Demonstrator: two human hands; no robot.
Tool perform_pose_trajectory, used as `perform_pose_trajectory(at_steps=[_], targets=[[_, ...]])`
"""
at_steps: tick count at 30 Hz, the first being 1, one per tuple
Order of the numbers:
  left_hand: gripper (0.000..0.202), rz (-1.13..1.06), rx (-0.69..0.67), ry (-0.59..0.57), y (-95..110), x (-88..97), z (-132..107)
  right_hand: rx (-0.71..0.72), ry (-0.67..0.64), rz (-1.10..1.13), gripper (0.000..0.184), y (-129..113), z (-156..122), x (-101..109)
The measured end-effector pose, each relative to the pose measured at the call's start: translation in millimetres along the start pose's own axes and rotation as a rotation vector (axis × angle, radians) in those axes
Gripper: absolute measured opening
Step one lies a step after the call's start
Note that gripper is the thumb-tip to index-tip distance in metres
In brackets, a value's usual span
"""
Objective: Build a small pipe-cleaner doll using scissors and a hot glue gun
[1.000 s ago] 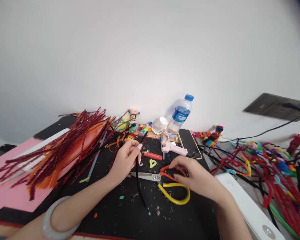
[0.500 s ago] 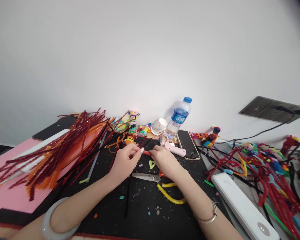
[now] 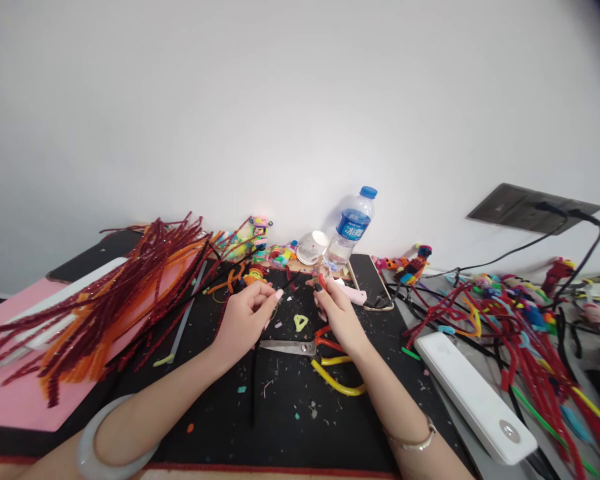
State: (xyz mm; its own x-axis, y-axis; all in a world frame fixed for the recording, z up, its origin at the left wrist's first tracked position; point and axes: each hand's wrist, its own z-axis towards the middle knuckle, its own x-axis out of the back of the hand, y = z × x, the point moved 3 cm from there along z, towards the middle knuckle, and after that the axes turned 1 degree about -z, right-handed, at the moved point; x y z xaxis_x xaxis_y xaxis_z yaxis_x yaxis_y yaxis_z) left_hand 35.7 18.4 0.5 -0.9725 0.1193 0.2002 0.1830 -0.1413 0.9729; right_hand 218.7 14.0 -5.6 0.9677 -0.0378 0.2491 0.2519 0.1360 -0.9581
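My left hand [image 3: 246, 315] is closed in a pinch on a black pipe cleaner [image 3: 292, 285], whose end pokes out past the fingertips. A black strand [image 3: 253, 393] hangs or lies below the same hand; whether it is one piece with the other I cannot tell. To the right, my right hand [image 3: 342, 313] is closed around a small red piece [image 3: 322, 281] with something dark beside it. Scissors [image 3: 293, 347] with orange and yellow handles lie beneath the right hand. Between the hands on the mat is a yellow-green loop [image 3: 301, 323].
At left, dark red and orange pipe cleaners [image 3: 130, 300] are heaped over a pink sheet [image 3: 45, 400]. A water bottle [image 3: 351, 230], paper cup [image 3: 312, 248] and pale pink glue gun [image 3: 351, 293] stand behind. A white oblong device [image 3: 475, 400] and more pipe cleaners [image 3: 540, 373] lie at right.
My hands have moved apart. The red piece that was between them has gone up and right with my right hand, and the black pipe cleaner stays at my left fingertips.
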Motion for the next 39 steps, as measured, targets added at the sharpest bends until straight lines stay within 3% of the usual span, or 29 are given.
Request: perform_pose_trajectory(at_steps=[7,10,18,27,32,36,39], targets=[[0.026,-0.013,0.010,-0.039,-4,-1.7,-1,-0.123,-0.036,0.360,0.041,8,-7,-12],[0.024,-0.042,-0.018,-0.050,-3,-2.4,-2,-0.189,-0.056,0.394,0.045,8,-10,-17],[0.015,-0.152,-0.046,-0.023,-1,-3.7,-2,-0.025,0.051,-0.177,0.036,-5,-15,-14],[0.016,-0.188,-0.020,-0.039,-6,-5.7,-1,-0.023,0.160,-0.404,0.033,-6,-16,-13],[0.017,-0.197,0.004,-0.065,-5,-7.1,-1,-0.028,0.132,-0.225,0.034,-6,-14,-9],[0.016,-0.110,0.026,-0.118,-4,-8.0,-2,-0.138,0.066,0.136,0.045,4,-13,-10],[0.025,-0.035,0.030,-0.171,-4,-10.0,-5,-0.205,0.088,0.192,0.045,9,-12,-11]])
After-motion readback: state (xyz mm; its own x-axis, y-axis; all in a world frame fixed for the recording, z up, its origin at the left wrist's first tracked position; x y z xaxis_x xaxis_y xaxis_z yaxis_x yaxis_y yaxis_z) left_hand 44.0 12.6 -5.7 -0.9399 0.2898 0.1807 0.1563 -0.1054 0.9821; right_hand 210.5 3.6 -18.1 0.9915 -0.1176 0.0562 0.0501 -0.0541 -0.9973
